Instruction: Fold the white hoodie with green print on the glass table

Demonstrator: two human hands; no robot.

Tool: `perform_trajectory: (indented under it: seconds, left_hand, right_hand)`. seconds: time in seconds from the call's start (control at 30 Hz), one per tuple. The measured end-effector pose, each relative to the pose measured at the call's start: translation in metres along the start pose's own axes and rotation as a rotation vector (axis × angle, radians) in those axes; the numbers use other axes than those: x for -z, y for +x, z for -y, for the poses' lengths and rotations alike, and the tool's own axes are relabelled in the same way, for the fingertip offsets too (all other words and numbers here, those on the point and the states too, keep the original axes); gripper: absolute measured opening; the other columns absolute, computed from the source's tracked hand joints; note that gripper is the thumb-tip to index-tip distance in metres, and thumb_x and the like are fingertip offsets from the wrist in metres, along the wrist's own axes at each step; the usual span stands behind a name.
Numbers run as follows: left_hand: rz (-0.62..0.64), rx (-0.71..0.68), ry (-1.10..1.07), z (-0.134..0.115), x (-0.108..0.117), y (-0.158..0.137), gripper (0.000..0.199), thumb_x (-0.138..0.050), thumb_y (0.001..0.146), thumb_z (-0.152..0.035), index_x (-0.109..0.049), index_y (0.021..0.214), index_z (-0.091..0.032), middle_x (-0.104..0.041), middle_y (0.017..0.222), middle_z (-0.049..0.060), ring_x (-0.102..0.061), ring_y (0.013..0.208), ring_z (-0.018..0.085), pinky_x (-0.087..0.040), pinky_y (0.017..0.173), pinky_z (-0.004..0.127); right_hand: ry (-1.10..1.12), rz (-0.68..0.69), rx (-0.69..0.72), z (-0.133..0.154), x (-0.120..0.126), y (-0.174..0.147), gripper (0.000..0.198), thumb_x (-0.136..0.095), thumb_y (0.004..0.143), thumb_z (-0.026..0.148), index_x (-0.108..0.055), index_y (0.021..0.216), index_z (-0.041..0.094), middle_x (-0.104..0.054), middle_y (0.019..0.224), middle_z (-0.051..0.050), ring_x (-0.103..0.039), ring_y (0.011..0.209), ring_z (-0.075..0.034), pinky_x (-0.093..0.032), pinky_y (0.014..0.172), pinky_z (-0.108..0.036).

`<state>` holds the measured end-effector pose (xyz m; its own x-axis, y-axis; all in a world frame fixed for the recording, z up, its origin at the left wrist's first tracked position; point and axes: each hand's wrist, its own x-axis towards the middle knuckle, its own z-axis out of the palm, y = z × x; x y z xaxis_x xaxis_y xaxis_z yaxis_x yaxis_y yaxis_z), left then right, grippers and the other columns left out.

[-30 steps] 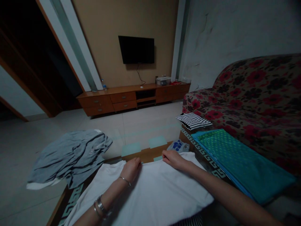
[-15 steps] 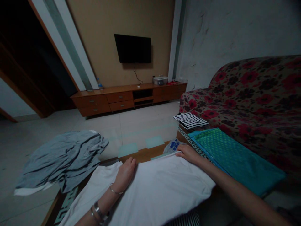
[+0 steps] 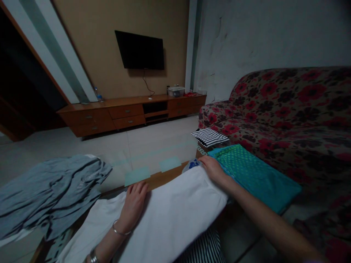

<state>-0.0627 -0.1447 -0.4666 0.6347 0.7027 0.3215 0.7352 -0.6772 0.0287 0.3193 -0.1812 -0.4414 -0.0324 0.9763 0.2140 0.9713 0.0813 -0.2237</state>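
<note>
A white garment (image 3: 167, 208), which looks like a T-shirt, lies spread over a low table (image 3: 161, 179) in front of me. My left hand (image 3: 134, 202), with bracelets at the wrist, rests on its far edge, fingers stretched out flat. At the garment's far right corner, my right hand (image 3: 212, 170) has its fingers closed on the cloth; the fingertips are partly hidden. Just beyond that hand sits a grey cloth with a blue print (image 3: 194, 164). Black-and-white striped fabric (image 3: 205, 244) shows below the near edge of the garment.
Left of the table's far edge lies a rumpled grey garment (image 3: 60, 186). To the right are a folded teal cloth (image 3: 263, 179) and a folded striped cloth (image 3: 210, 137), beside a floral sofa (image 3: 279, 106). A wooden TV cabinet (image 3: 126, 113) stands across the floor.
The view has swung right, so the room appears shifted left. My left fingers have gone from curled at the garment's edge to lying flatter. The right hand keeps its hold on the corner.
</note>
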Motion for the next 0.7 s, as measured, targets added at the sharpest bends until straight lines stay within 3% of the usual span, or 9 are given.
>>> perform_trajectory:
  seconds: [0.17, 0.33, 0.53, 0.7]
  left_hand:
    - [-0.03, 0.121, -0.136, 0.009, 0.033, -0.021, 0.035, -0.034, 0.093, -0.014, -0.054, 0.121, -0.017, -0.048, 0.138, 0.012, -0.041, 0.129, 0.024, -0.036, 0.103, 0.044]
    - [0.03, 0.247, -0.178, 0.02, 0.061, -0.081, 0.037, -0.031, 0.095, -0.02, -0.05, 0.128, -0.017, -0.041, 0.145, 0.012, -0.034, 0.136, 0.022, -0.034, 0.108, 0.045]
    - [0.232, 0.387, -0.054, 0.023, 0.065, -0.166, 0.05, -0.036, 0.097, -0.038, -0.032, 0.144, -0.023, -0.031, 0.152, 0.011, -0.021, 0.142, 0.024, -0.024, 0.112, 0.052]
    - [0.302, 0.303, -0.001, 0.031, 0.073, -0.185, 0.06, -0.042, 0.093, -0.048, -0.026, 0.147, -0.027, -0.025, 0.155, 0.008, -0.016, 0.144, 0.022, -0.016, 0.116, 0.049]
  right_hand:
    - [0.014, -0.026, 0.145, 0.033, -0.048, -0.05, 0.037, -0.042, 0.093, 0.034, -0.059, 0.124, 0.02, -0.05, 0.138, -0.011, -0.04, 0.131, -0.027, -0.033, 0.105, -0.046]
    - [-0.078, -0.06, 0.215, 0.016, -0.092, -0.059, 0.046, -0.035, 0.094, 0.043, -0.054, 0.129, 0.022, -0.045, 0.143, -0.01, -0.034, 0.136, -0.028, -0.033, 0.105, -0.049]
    - [-0.107, -0.101, 0.308, -0.012, -0.098, -0.063, 0.057, -0.027, 0.091, 0.054, -0.051, 0.134, 0.023, -0.044, 0.144, -0.009, -0.035, 0.135, -0.029, -0.035, 0.103, -0.049]
    - [-0.066, -0.091, 0.363, -0.032, -0.107, -0.063, 0.065, -0.025, 0.089, 0.06, -0.046, 0.139, 0.024, -0.041, 0.146, -0.01, -0.036, 0.135, -0.03, -0.034, 0.101, -0.049]
